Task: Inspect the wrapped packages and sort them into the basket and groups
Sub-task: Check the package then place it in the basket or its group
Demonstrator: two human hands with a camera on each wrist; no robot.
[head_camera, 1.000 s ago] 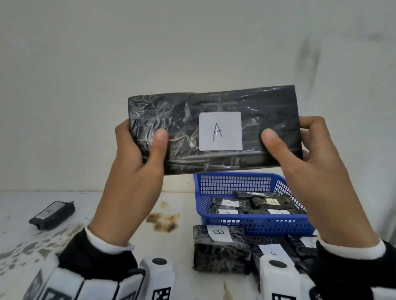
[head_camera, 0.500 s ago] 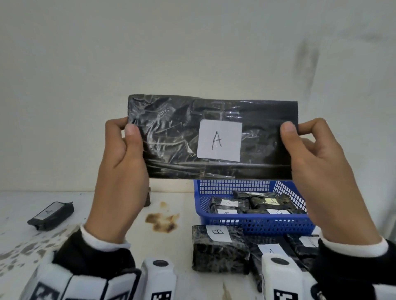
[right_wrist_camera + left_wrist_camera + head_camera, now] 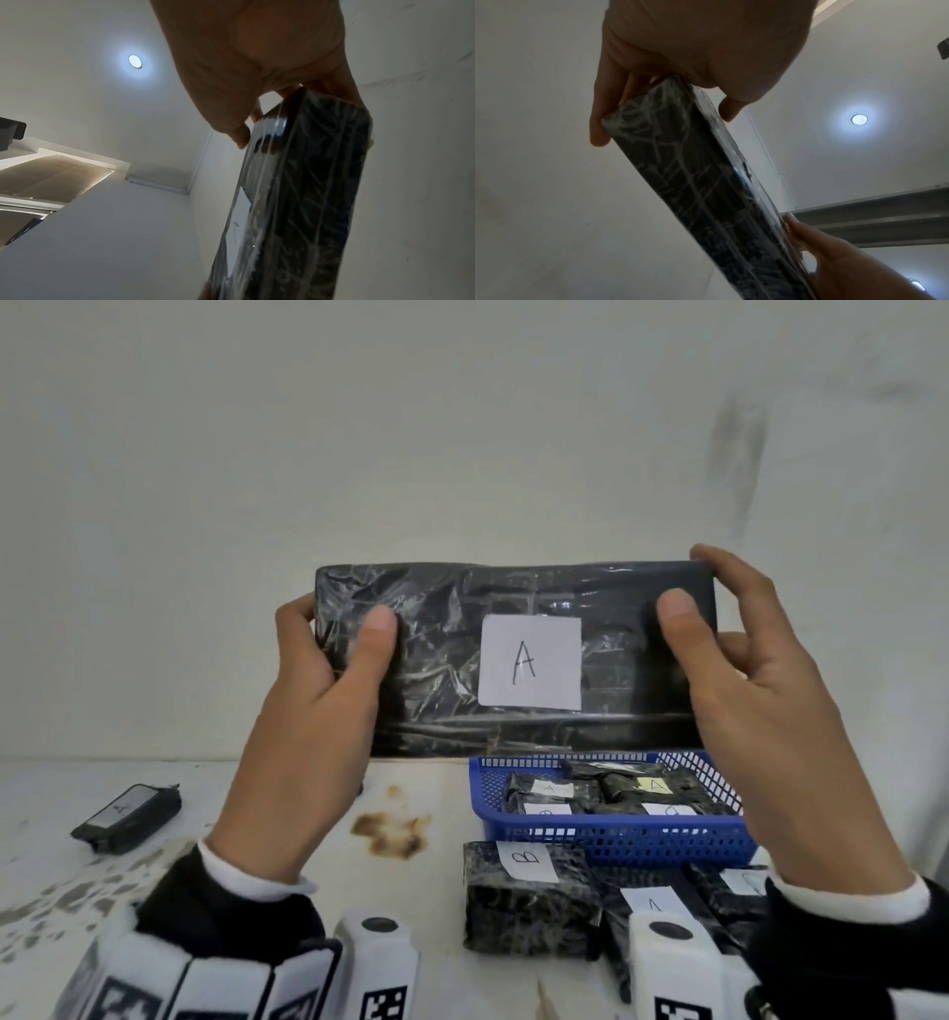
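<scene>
A long flat black package (image 3: 452, 660) wrapped in clear film, with a white label marked A, is held upright in front of the wall. My left hand (image 3: 328, 649) grips its left end, thumb on the front. My right hand (image 3: 719, 629) grips its right end the same way. The left wrist view shows the package (image 3: 700, 182) edge-on with fingers behind it, and the right wrist view shows the package (image 3: 303, 203) edge-on too. Below it stands a blue basket (image 3: 616, 839) holding several small labelled packages.
On the stained white table, a black package marked B (image 3: 529, 901) lies in front of the basket, with more labelled ones (image 3: 662, 906) to its right. A small dark package marked A (image 3: 128, 816) lies alone at the left. A brown stain (image 3: 395, 832) marks the table's middle.
The package has come lower and levelled out, now just above the basket. Both hands shifted their grip, thumbs now further in on the front face.
</scene>
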